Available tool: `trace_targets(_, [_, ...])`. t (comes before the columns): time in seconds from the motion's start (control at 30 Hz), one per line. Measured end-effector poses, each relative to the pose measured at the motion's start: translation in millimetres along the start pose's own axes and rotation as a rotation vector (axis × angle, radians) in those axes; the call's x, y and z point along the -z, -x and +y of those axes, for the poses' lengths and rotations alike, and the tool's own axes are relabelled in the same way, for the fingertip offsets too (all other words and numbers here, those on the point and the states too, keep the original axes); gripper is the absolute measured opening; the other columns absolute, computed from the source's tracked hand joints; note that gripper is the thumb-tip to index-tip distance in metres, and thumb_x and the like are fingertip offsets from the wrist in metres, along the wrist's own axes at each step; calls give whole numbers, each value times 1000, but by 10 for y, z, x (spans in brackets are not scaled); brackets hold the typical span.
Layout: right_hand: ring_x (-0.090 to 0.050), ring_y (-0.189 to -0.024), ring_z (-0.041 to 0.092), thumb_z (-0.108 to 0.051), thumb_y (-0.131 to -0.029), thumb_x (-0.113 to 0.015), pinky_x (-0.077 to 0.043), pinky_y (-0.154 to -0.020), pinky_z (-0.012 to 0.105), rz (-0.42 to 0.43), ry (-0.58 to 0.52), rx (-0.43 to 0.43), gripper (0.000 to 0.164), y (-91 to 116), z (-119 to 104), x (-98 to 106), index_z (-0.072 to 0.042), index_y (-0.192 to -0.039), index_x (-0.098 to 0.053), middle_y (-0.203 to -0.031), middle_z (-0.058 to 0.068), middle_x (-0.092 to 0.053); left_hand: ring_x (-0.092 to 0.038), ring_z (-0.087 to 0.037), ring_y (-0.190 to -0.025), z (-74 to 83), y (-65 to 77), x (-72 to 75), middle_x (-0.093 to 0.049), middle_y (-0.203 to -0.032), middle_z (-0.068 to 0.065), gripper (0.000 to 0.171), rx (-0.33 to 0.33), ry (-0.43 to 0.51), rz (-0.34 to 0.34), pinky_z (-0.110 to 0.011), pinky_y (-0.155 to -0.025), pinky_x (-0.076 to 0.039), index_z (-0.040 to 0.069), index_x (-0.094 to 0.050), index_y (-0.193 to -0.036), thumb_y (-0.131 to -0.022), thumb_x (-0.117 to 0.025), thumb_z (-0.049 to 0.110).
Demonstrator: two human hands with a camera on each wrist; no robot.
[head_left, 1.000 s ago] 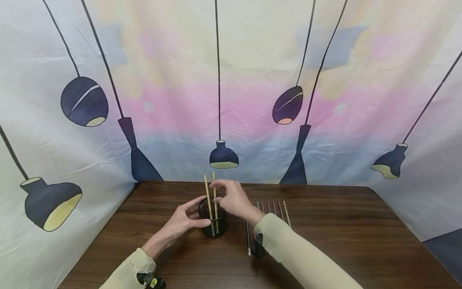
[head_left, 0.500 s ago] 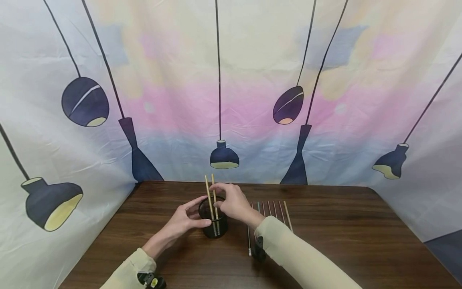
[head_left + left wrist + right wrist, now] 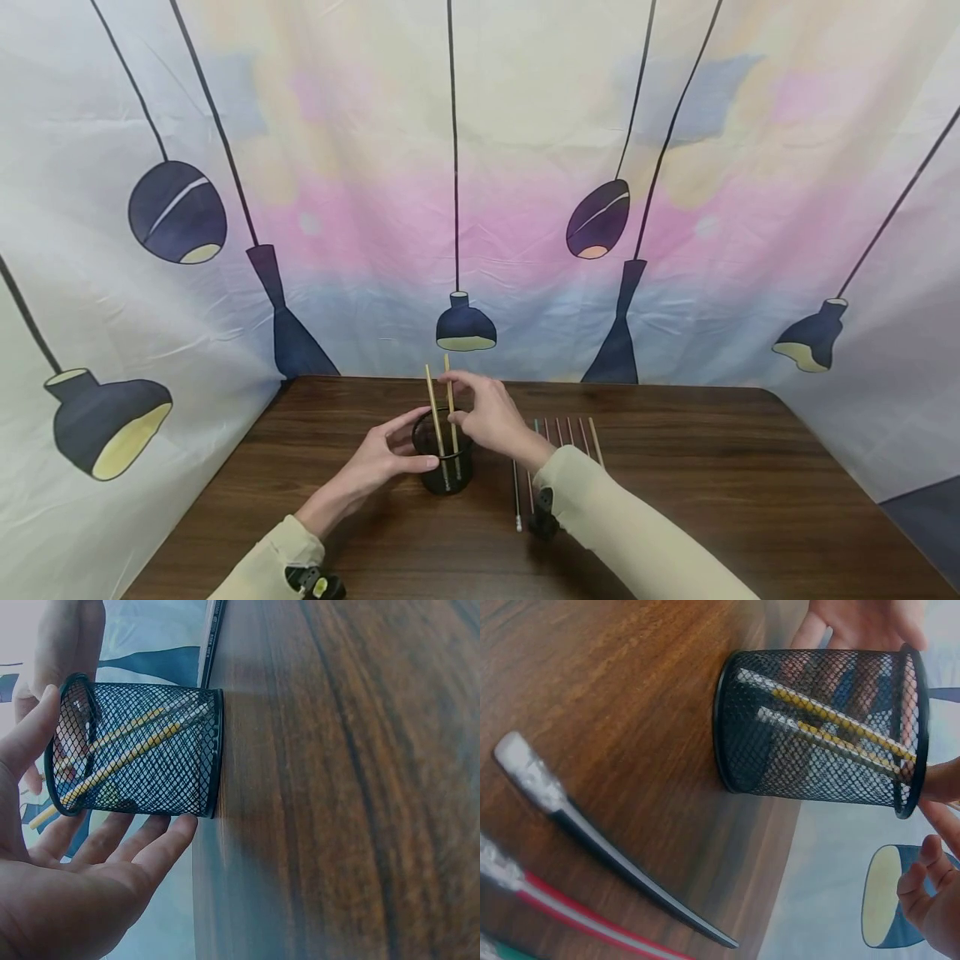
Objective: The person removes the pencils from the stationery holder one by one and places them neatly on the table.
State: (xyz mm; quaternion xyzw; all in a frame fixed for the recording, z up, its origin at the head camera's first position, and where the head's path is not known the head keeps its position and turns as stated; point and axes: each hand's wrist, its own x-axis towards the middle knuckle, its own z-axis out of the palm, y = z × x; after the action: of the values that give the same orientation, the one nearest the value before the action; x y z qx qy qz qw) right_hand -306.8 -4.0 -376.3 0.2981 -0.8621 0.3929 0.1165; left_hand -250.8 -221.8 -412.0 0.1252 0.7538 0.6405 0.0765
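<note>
A black mesh pencil cup (image 3: 442,481) stands upright on the table, holding two yellow pencils with their eraser ends down. My left hand (image 3: 378,457) holds the cup from the left, thumb at the rim and fingers along the far side. One pencil (image 3: 431,387) leans inside, untouched by my fingers. The other pencil (image 3: 454,440) is pinched near its upper part by my right hand (image 3: 491,417), above the cup's right rim. Through the mesh in the right wrist view, the silver ferrules of both pencils (image 3: 840,720) show near the cup's bottom.
Right of the cup, several pencils lie in a row, partly hidden by my right forearm. A black pencil (image 3: 630,871) is nearest the cup, with a red pencil (image 3: 592,922) beside it. The brown wooden table (image 3: 690,467) ends at a lamp-printed curtain (image 3: 525,208).
The pinched pencil dipped slightly and leaned left, then rose and shifted a little right with my right hand. My left hand and the cup have stayed in place.
</note>
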Motion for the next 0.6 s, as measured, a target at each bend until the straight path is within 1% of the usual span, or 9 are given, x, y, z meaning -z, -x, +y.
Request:
trace_targets(0.07, [-65,-93,19,-2,-87,-86,-50,-77,37,6,-1,5,57,-3,-12,18,-22,-138,-70,-116,2,-71,-53,-48,-137,-5,-2,-1,-50,-153,-28,83,2,2,2,-45,-100,-54,5,-38,-163,-93,-82,10])
trace_targets(0.17, [-66,-110,21,-2,-87,-86,-53,-87,41,12,-7,10,57,-8,-31,48,-23,-138,-70,-118,2,-72,-52,-48,-137,-14,-5,3,-50,-153,-28,83,0,2,-4,-46,-100,-54,5,-38,-163,-93,-81,10])
trace_targets(0.3, [-66,-115,23,-1,-88,-85,-53,-90,45,17,-23,28,57,-21,-55,101,-23,-138,-69,-120,2,-72,-52,-48,-138,-17,-17,16,-50,-153,-28,83,0,0,-10,-47,-101,-53,6,-37,-164,-94,-80,10])
trace_targets(0.47, [-65,-113,22,-1,-89,-85,-54,-84,41,30,-32,53,56,-35,-95,163,-23,-138,-69,-124,2,-71,-51,-48,-139,18,-4,12,-49,-154,-28,82,0,0,-15,-49,-101,-53,6,-36,-164,-95,-79,10])
trace_targets(0.5, [-65,-108,21,-1,-88,-85,-53,-80,39,36,-28,57,56,-36,-105,175,-24,-138,-70,-122,1,-71,-50,-49,-139,26,0,10,-48,-154,-29,83,0,1,-17,-49,-101,-53,6,-35,-165,-95,-79,10])
trace_targets(0.6, [-63,-87,21,-1,-88,-85,-49,-69,35,58,-27,65,57,-41,-129,211,-24,-137,-70,-118,0,-71,-50,-49,-139,34,5,4,-48,-154,-29,83,-4,3,-20,-49,-101,-53,5,-35,-165,-95,-79,10])
